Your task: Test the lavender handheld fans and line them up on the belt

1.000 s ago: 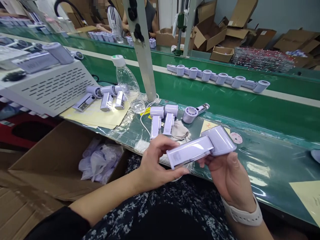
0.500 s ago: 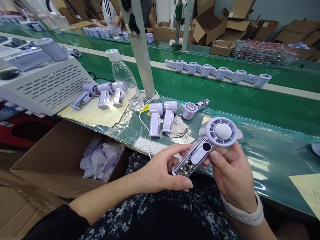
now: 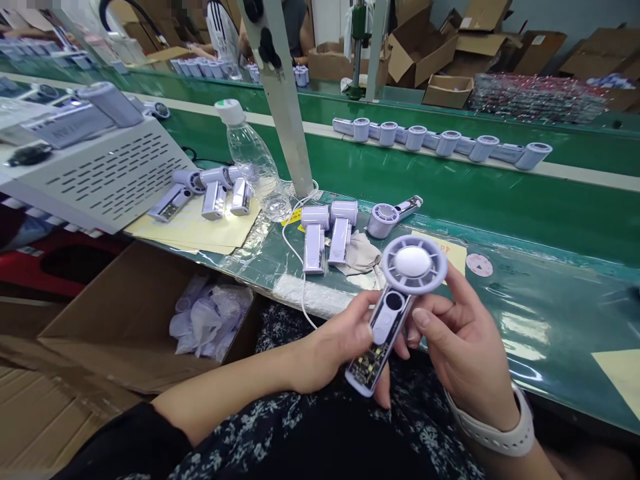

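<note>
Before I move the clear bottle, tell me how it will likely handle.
The bottle shows no obvious liquid, so it is probably light and easily tipped. Its thin, see-through walls would likely flex when squeezed. Being round, it may roll if knocked over.

Across the green bench (image 3: 530, 280) in front of you, a pale strip (image 3: 590, 177) runs lengthwise, and a grey post (image 3: 287, 113) stands up from the near side. Beyond the bench you have open cardboard boxes (image 3: 420, 57) piled against a blue-grey wall (image 3: 590, 15), with a stack of clear-wrapped packs (image 3: 540, 97) near them. At your lower left, an open carton (image 3: 115, 317) sits below the bench edge, beside brown cardboard (image 3: 30, 413). Light glares off the bench's glossy cover on your right; you cannot see its source or any window.
</note>
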A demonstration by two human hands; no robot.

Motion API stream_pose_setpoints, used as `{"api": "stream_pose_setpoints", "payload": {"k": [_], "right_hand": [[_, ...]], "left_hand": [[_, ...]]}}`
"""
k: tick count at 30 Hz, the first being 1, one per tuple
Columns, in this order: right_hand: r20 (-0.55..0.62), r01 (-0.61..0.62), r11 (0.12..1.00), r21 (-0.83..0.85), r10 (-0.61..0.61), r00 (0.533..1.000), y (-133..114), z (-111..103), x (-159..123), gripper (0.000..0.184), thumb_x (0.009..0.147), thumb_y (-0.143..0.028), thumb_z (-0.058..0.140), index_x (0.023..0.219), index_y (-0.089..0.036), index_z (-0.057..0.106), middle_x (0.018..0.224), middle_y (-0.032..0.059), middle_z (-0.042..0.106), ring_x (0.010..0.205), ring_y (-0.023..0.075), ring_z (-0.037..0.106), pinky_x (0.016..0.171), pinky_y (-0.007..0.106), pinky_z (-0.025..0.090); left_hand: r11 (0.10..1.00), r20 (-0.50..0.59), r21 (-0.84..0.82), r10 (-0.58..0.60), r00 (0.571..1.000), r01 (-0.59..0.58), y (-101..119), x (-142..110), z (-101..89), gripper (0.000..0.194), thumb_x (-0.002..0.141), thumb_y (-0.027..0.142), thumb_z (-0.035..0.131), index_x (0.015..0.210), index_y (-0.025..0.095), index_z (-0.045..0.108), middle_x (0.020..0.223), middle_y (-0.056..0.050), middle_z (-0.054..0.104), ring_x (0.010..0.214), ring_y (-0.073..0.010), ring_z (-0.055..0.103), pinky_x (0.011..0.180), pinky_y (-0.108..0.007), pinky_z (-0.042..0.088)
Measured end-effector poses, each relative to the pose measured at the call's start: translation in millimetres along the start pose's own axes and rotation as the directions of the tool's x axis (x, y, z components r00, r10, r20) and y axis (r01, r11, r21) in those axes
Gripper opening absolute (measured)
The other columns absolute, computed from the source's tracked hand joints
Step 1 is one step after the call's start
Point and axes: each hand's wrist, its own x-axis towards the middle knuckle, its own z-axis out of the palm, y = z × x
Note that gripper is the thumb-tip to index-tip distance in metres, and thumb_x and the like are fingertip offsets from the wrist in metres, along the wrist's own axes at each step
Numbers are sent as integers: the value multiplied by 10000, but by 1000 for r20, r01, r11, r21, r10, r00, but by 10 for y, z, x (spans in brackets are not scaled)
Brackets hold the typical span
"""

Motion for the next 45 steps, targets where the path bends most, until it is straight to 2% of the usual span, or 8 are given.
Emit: {"api": "stream_pose_setpoints", "payload": {"k": [2, 7, 10, 14, 19, 27, 40, 45], "right_hand": [[48, -20, 998, -54, 23, 999, -1, -9, 10, 671, 907, -206, 757, 1495, -310, 451, 648, -66, 635, 513, 119, 608, 497, 242, 562], [1, 78, 934, -347, -83, 997, -3, 21, 1, 536, 937, -226, 684, 1446, -268, 519, 715, -39, 657, 567, 118, 630, 551, 232, 572], [-3, 241, 749, -617, -308, 951, 5, 98, -64, 400, 929, -199, 660, 1322, -251, 604, 747, -25, 660, 623, 133, 647, 594, 242, 570], [197, 424, 443, -790, -472, 859, -27, 219, -125, 185, 912, -142, 650, 1074, -221, 694, 733, -25, 641, 612, 115, 609, 588, 214, 536], [286, 482, 319, -816, -502, 816, -68, 273, -92, 201, 917, -127, 657, 1111, -131, 712, 685, -22, 591, 573, 108, 553, 568, 217, 508], [359, 521, 260, -813, -481, 800, -55, 262, -89, 205, 950, -110, 625, 1125, -85, 729, 686, -6, 581, 588, 112, 540, 568, 235, 470], [401, 609, 244, -754, -564, 722, 9, 242, -158, 274, 925, -26, 647, 1135, -192, 700, 809, 21, 690, 729, 152, 658, 663, 270, 531], [346, 544, 257, -799, -543, 765, -34, 263, -155, 183, 949, -85, 631, 1078, -202, 687, 762, -2, 688, 636, 132, 645, 612, 249, 527]], "left_hand": [[997, 29, -82, 12, 1000, -10, -50, 27, -8, 566, 966, 619, 499, 1328, 193, 405, 913, -63, 635, 662, -170, 684, 614, -280, 539], [990, -83, -123, 55, 995, -65, -65, 57, 41, 639, 850, 498, 757, 1331, 242, 423, 1034, -56, 612, 812, -183, 697, 805, -360, 551], [996, -185, -78, 15, 983, -30, -32, 65, 40, 722, 690, 492, 894, 1229, 210, 505, 992, -32, 628, 808, -157, 645, 826, -330, 508], [997, -295, -15, 71, 953, -79, -49, 98, 2, 713, 560, 556, 938, 1037, 169, 576, 858, 5, 607, 775, -139, 557, 769, -271, 444], [988, -293, 26, 153, 944, -152, -140, 106, -9, 622, 689, 611, 845, 1041, 178, 570, 935, -17, 622, 882, -173, 594, 831, -292, 454], [965, -332, 187, 239, 912, -184, -112, 80, 9, 631, 781, 618, 769, 1166, 173, 541, 1141, -87, 644, 1109, -260, 595, 984, -368, 466], [963, -367, 174, 257, 894, -206, -131, 66, 12, 581, 751, 598, 807, 1060, 178, 551, 1052, -67, 635, 1041, -241, 596, 966, -378, 464], [969, -348, 145, 238, 907, -199, -146, 75, 18, 568, 738, 593, 818, 1047, 176, 586, 1025, -66, 663, 1021, -250, 622, 943, -382, 482]]}}
